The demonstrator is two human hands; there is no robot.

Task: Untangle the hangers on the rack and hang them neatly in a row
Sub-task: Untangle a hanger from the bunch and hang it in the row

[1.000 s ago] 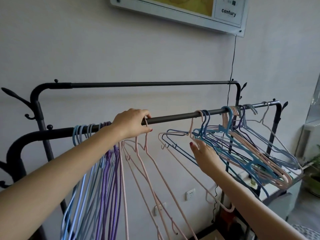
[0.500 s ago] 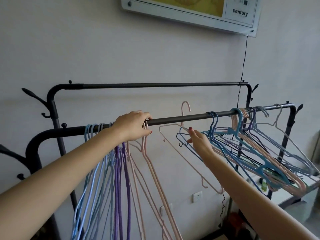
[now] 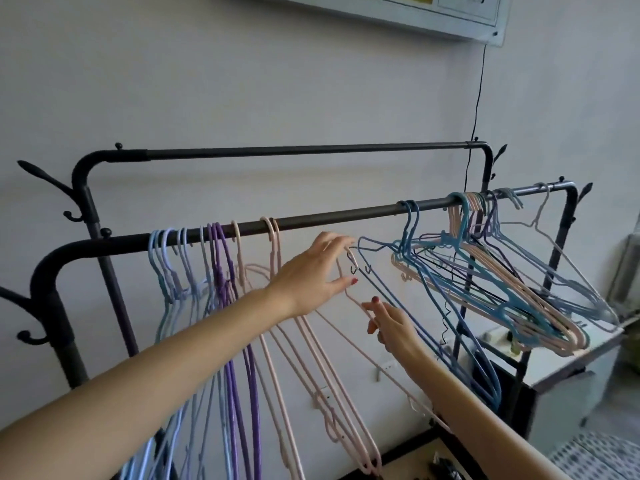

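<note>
Half a second before, the left hand (image 3: 313,271) gripped the rail (image 3: 332,218) beside the pink hooks; now it had left the rail and reached to the right, fingers spread and nearly straight, to the top of a loose pink hanger (image 3: 349,292). Its fingertips were at the hanger's neck, but I could not tell whether they pinched it or only touched it. The right hand (image 3: 389,322) was lower than before and pinched the same hanger on its sloping arm, thumb and forefinger together.

This hanger was off the rail, in the open gap between the tidy row (image 3: 214,265) on the left and the tangle (image 3: 485,268) on the right. Its long axis ran from upper left, near the left hand, down to lower right past the right wrist. A dark blue hanger (image 3: 415,299) lay just beside it and perhaps crossed it.

The rail stood above and slightly behind both hands. The left hand was nearer to the hook end and to the row, so I judged that it should lead the hook up and left to the rail.
</note>
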